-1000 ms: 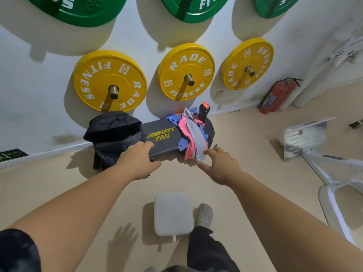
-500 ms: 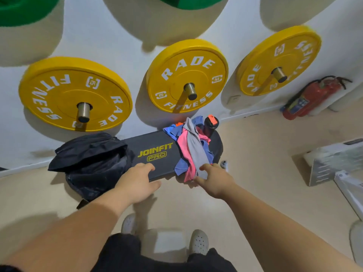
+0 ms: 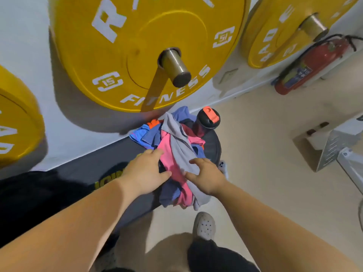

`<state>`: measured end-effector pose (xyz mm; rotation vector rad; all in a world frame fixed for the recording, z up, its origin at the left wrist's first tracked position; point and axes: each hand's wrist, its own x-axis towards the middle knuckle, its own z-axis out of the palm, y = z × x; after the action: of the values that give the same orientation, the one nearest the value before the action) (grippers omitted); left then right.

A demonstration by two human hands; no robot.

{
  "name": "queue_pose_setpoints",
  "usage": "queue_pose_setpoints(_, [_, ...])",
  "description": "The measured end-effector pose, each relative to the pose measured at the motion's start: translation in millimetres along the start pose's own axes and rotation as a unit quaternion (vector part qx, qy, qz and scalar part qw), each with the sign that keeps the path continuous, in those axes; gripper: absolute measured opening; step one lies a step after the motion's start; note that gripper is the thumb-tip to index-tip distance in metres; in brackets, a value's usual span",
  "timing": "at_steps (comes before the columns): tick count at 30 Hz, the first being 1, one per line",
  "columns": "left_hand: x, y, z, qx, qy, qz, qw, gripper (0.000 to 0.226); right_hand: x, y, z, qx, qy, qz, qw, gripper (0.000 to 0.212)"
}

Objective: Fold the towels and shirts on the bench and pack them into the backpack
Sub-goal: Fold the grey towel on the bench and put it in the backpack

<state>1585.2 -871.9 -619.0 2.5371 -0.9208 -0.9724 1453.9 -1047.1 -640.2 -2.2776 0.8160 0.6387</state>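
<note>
The pile of clothes (image 3: 176, 154) sits on the right end of the bench (image 3: 82, 169), a loose heap with nothing folded yet. A pink piece (image 3: 169, 158) and a grey piece (image 3: 178, 140) lie on top. They run from the wall side down over the near edge, where their ends hang off beside a dark blue piece (image 3: 169, 193). Lighter blue cloth (image 3: 141, 134) bunches at the far side of the heap, near the wall.

Your left hand (image 3: 145, 171) lies on the left flank of the pile with its fingers nearly straight. The tips touch the pink piece and the thumb stretches toward the middle; it grasps nothing. Your right hand (image 3: 206, 177) rests on the grey piece, fingers spread and relaxed, not closed on any cloth. The hands are near each other, with a strip of pink and grey between them.

The backpack (image 3: 29, 193) is at the left end of the bench, black, blurred and partly hidden by your left forearm. A dark bottle (image 3: 208, 120) with an orange lid stands upright just behind the pile. Above it a yellow plate (image 3: 147, 52) hangs on a wall peg, with another to each side. A red extinguisher (image 3: 306, 69) sits by the wall at right. Your shoe (image 3: 204, 225) is on the floor below the hanging ends.
</note>
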Motion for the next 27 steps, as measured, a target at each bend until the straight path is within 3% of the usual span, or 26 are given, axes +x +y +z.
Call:
queue_pose_setpoints(6, [127.0, -21.0, 76.7, 0.02, 0.05, 0.089, 0.995, 0.071, 117.3, 63.9, 56.7, 0.098, 0.113, -0.021, 0.989, 0.044])
queue_pose_setpoints(9, [169.9, -40.0, 103.1, 0.002, 0.088, 0.122, 0.989, 0.064, 146.5, 84.7, 74.9, 0.21, 0.216, 0.016, 0.953, 0.019])
queue_pose_setpoints(13, [207.2, -51.8, 123.9, 0.01, 0.169, 0.167, 0.971, 0.051, 173.8, 99.2, 85.3, 0.247, 0.304, 0.011, 0.92, 0.008])
queue_pose_setpoints(17, [233.2, -44.9, 132.0, 0.071, 0.194, 0.212, 0.955, 0.045, 192.3, 98.3, 76.5, 0.231, 0.269, -0.053, 0.933, 0.006])
queue_pose_setpoints(21, [243.0, -29.7, 138.1, 0.145, 0.19, 0.183, 0.954, 0.048, 203.7, 107.9, 79.3, 0.146, 0.267, -0.051, 0.951, 0.01])
queue_pose_setpoints(24, [239.1, -21.1, 141.4, 0.162, 0.199, 0.166, 0.952, 0.033, 203.8, 110.7, 84.7, 0.114, 0.283, -0.037, 0.952, 0.018])
queue_pose_setpoints(27, [229.4, -13.9, 142.0, 0.154, 0.242, 0.169, 0.943, 0.02, 194.1, 107.6, 82.9, 0.134, 0.302, -0.095, 0.939, 0.02])
